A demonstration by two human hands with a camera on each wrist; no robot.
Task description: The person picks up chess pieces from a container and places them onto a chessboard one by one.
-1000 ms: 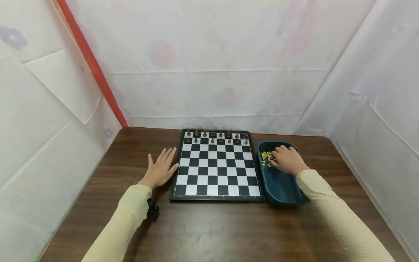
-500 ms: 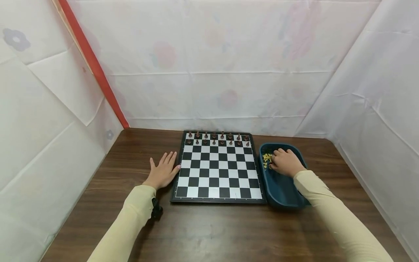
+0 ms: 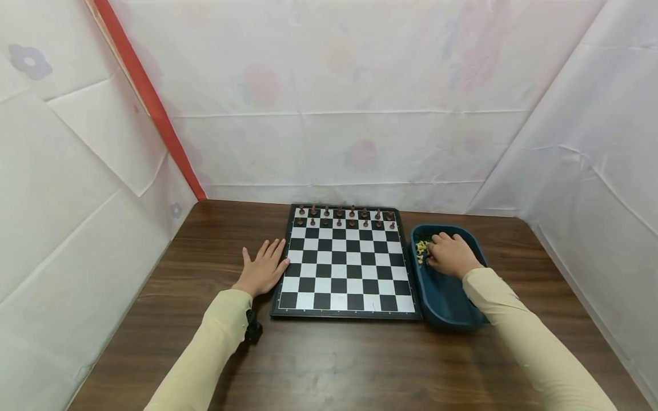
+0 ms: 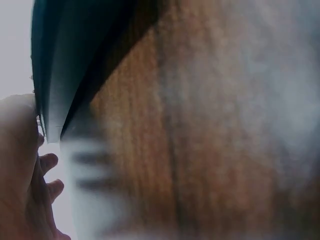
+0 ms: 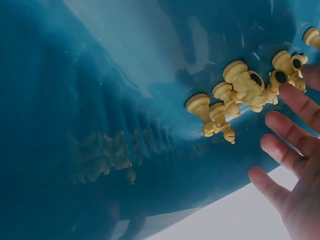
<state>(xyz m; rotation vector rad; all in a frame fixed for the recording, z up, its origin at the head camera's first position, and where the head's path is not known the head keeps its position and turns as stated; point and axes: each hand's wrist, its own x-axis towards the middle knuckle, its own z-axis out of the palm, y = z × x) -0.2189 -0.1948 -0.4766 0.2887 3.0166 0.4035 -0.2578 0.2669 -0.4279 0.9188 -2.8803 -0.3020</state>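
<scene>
My left hand (image 3: 262,271) lies with its fingers spread on the table, its thumb at the left edge of the chessboard (image 3: 338,268). Two rows of dark brown chess pieces (image 3: 338,222) stand along the board's far side. To the right, my right hand (image 3: 452,256) reaches down into a blue tray (image 3: 452,299). Cream-yellow chess pieces (image 5: 245,87) lie heaped there, several on their sides. In the right wrist view, the loosely extended fingers (image 5: 287,125) are right beside the heap, with the foremost fingertips overlapping it. The left wrist view catches part of the left hand (image 4: 17,170) against the board's dark side (image 4: 65,60).
The brown wooden table (image 3: 329,365) carries the board and tray side by side, nearly touching. White patterned sheeting (image 3: 329,148) closes off the back and both sides. A red strip (image 3: 154,108) runs down the back left corner.
The head view has shifted a little, so the board and tray appear slightly farther right. My right hand stays in the tray at the yellow pieces, and the left hand keeps its place beside the board.
</scene>
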